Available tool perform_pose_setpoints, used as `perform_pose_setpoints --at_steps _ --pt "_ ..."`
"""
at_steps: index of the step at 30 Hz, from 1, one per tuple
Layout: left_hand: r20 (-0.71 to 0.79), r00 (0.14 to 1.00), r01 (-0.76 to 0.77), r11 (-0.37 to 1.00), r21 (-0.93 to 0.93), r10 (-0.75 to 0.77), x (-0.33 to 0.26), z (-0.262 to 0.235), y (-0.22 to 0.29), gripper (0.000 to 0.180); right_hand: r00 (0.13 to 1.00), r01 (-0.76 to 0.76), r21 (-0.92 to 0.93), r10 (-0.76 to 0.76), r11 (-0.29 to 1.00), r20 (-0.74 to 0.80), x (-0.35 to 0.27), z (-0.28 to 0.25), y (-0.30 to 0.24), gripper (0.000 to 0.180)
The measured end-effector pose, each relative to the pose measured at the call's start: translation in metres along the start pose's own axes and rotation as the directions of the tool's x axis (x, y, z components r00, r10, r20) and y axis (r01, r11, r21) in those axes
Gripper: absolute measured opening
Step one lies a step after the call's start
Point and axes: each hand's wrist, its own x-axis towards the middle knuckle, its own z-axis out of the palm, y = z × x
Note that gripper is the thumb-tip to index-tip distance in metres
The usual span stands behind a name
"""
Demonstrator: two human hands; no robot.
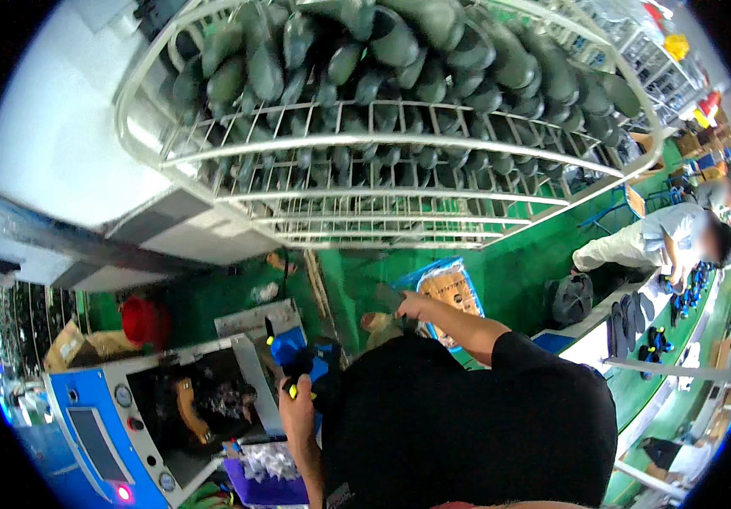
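Observation:
My left hand (298, 411) is closed around a blue and black shoe (291, 352) with small yellow parts, beside the blue machine's open bay. Another blue and black piece sits just right of it, partly hidden by my black shirt. My right arm reaches forward, and the right hand (419, 306) is closed on a dark green shoe last (389, 297), blurred and low in contrast against the green floor. Just below it is a tan, rounded thing (376, 322) that I cannot make out.
A tall white wire rack (365, 140) filled with dark green shoe lasts stands ahead. A blue crate (412, 280) with brown contents is near my right hand. At left are a blue machine (86, 424) and red bucket (145, 321). A person (658, 237) works at a shoe line on the right.

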Motion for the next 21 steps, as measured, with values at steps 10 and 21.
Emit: perform_pose_setpoints --at_steps 10,21 --pt "0.006 0.991 0.132 0.984 -0.118 -0.133 -0.013 0.011 -0.009 0.045 1.0 -0.016 -0.073 0.017 0.997 0.017 0.007 -0.005 -0.023 0.094" --pt "-0.103 0.776 0.576 0.765 -0.289 -0.623 -0.061 0.023 -0.046 0.056 0.966 0.105 -0.342 -0.178 0.934 -0.188 0.153 -0.013 -0.103 0.1"
